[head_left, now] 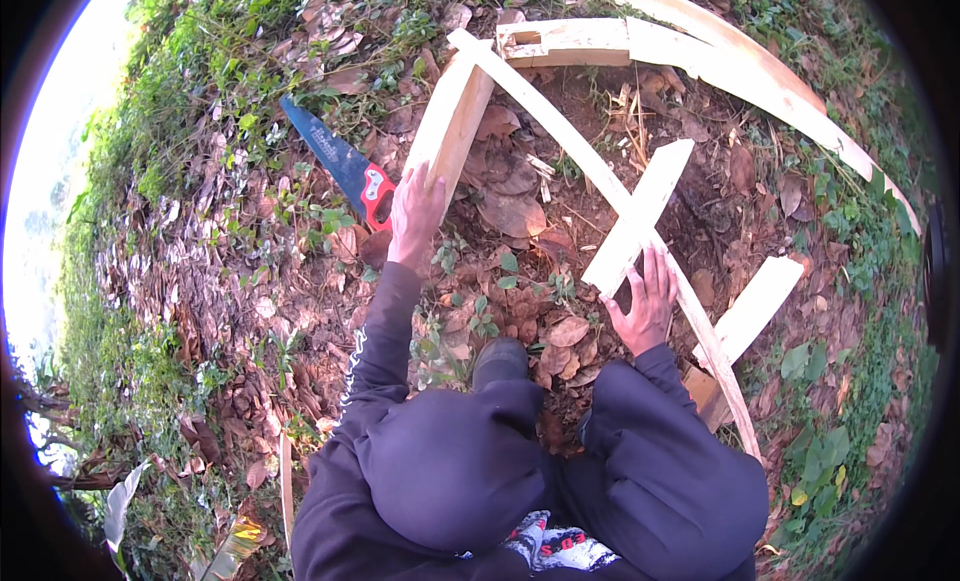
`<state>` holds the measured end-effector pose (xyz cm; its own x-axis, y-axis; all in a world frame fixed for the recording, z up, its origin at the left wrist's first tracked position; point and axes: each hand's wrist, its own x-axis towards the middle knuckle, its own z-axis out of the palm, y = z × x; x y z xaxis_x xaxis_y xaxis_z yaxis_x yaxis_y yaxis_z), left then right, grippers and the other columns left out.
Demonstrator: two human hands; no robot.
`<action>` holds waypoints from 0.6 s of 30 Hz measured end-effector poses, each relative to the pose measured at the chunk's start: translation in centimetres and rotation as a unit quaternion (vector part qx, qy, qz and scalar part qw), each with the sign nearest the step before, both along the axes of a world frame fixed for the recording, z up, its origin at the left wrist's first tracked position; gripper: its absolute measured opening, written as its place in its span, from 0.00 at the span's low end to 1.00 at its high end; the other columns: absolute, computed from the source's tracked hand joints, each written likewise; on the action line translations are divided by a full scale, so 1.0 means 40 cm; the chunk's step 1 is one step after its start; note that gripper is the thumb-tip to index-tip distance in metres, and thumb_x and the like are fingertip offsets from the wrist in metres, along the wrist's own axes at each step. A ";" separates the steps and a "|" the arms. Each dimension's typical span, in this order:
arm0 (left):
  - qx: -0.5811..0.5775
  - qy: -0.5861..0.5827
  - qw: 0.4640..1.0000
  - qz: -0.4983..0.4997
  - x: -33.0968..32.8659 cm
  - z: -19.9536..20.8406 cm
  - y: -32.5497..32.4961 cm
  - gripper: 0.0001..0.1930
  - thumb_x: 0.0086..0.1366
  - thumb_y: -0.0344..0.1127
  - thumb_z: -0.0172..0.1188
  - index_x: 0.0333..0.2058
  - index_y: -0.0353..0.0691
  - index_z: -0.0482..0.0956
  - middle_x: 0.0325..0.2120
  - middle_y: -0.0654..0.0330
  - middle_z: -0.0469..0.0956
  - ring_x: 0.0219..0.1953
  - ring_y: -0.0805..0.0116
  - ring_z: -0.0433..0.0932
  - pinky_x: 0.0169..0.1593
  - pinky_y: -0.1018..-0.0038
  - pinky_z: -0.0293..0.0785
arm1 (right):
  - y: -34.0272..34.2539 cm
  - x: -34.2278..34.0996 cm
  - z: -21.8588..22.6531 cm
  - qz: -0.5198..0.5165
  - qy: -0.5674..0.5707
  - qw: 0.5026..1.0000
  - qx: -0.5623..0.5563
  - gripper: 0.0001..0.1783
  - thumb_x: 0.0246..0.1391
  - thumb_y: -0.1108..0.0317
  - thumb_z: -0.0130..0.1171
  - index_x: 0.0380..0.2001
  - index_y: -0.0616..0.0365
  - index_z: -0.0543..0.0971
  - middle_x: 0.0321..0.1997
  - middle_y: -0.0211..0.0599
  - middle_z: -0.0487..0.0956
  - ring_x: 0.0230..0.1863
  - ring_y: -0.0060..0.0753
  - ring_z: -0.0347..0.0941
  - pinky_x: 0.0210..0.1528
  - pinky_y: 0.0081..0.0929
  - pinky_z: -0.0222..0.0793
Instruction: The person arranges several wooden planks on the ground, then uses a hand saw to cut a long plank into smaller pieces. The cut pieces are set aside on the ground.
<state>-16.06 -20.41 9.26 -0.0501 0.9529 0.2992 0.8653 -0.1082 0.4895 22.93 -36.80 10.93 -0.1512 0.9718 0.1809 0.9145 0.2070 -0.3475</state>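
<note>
At plank [458, 121] edge, left fingers [417, 186]; leafy gap [518, 219] rightward.

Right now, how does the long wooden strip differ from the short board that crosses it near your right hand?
The wooden strip is much longer than the short board. The strip is narrow; the board is wider. In view, the strip slants down to the right, the board down to the left. Both are pale, bare wood.

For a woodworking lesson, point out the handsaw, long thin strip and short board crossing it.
Handsaw [335, 161]: head view, on its blue blade.
Long thin strip [588, 166]: head view, stretch above the crossing.
Short board [642, 213]: head view, middle of its pale face.
</note>
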 end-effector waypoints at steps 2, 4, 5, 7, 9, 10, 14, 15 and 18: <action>-0.018 0.005 1.000 -0.005 -0.002 -0.005 0.001 0.23 0.65 0.40 0.63 0.54 0.32 0.74 0.44 0.41 0.79 0.45 0.43 0.79 0.48 0.55 0.76 | -0.001 0.002 -0.004 -0.001 0.000 1.000 0.001 0.34 0.47 0.54 0.71 0.55 0.52 0.71 0.78 0.50 0.53 0.79 0.56 0.44 0.75 0.60 0.40; -0.055 -0.012 0.998 0.005 0.019 0.014 0.001 0.26 0.65 0.41 0.64 0.56 0.33 0.72 0.45 0.42 0.78 0.47 0.44 0.78 0.50 0.56 0.75 | -0.004 0.010 -0.009 -0.004 0.000 1.000 0.000 0.34 0.47 0.54 0.71 0.55 0.52 0.71 0.78 0.50 0.53 0.79 0.56 0.44 0.75 0.59 0.40; -0.081 -0.030 0.996 0.019 0.027 0.025 0.000 0.27 0.65 0.42 0.64 0.57 0.33 0.72 0.46 0.43 0.77 0.49 0.45 0.77 0.51 0.56 0.74 | -0.003 0.013 -0.011 -0.005 0.001 1.000 -0.001 0.34 0.47 0.54 0.71 0.55 0.52 0.71 0.78 0.51 0.53 0.79 0.56 0.44 0.75 0.59 0.40; -0.059 0.001 0.998 0.038 0.039 0.046 -0.001 0.29 0.64 0.42 0.65 0.59 0.34 0.70 0.49 0.46 0.73 0.53 0.47 0.73 0.56 0.57 0.71 | -0.002 0.014 -0.011 -0.005 0.002 1.000 -0.003 0.34 0.47 0.54 0.71 0.55 0.52 0.71 0.78 0.51 0.54 0.79 0.56 0.45 0.75 0.59 0.40; 0.089 0.138 0.983 0.089 0.083 0.090 -0.006 0.26 0.65 0.39 0.65 0.57 0.35 0.69 0.47 0.46 0.73 0.49 0.51 0.75 0.52 0.57 0.72 | 0.000 0.018 -0.014 -0.008 -0.002 1.000 -0.003 0.34 0.47 0.54 0.71 0.55 0.52 0.71 0.78 0.51 0.54 0.79 0.56 0.45 0.75 0.59 0.40; 0.080 0.083 0.991 0.066 0.104 0.109 -0.011 0.25 0.64 0.39 0.65 0.55 0.35 0.70 0.46 0.46 0.73 0.49 0.51 0.74 0.53 0.57 0.72 | 0.003 0.020 -0.014 -0.009 -0.003 1.000 -0.004 0.34 0.47 0.53 0.71 0.55 0.52 0.72 0.78 0.51 0.54 0.79 0.56 0.45 0.75 0.59 0.40; -0.060 -0.090 0.989 -0.106 0.219 0.160 -0.068 0.14 0.64 0.34 0.63 0.44 0.33 0.73 0.39 0.49 0.75 0.43 0.57 0.77 0.47 0.61 0.75 | 0.006 0.027 -0.014 -0.010 -0.009 1.000 -0.010 0.34 0.49 0.51 0.70 0.56 0.53 0.72 0.77 0.51 0.55 0.79 0.55 0.46 0.75 0.59 0.41; -0.089 -0.107 0.974 -0.177 0.259 0.154 -0.101 0.13 0.63 0.33 0.62 0.42 0.32 0.74 0.36 0.52 0.77 0.41 0.58 0.77 0.48 0.62 0.75 | 0.006 0.024 -0.014 -0.009 -0.008 1.000 -0.011 0.34 0.49 0.51 0.70 0.56 0.53 0.72 0.77 0.51 0.55 0.79 0.55 0.46 0.75 0.59 0.41; -0.170 -0.163 0.917 -0.321 0.372 0.113 -0.212 0.17 0.61 0.33 0.63 0.47 0.33 0.72 0.41 0.47 0.75 0.45 0.49 0.79 0.49 0.60 0.77 | 0.005 0.018 -0.014 -0.009 -0.004 1.000 -0.008 0.34 0.50 0.51 0.69 0.57 0.53 0.72 0.77 0.51 0.54 0.79 0.55 0.45 0.75 0.59 0.40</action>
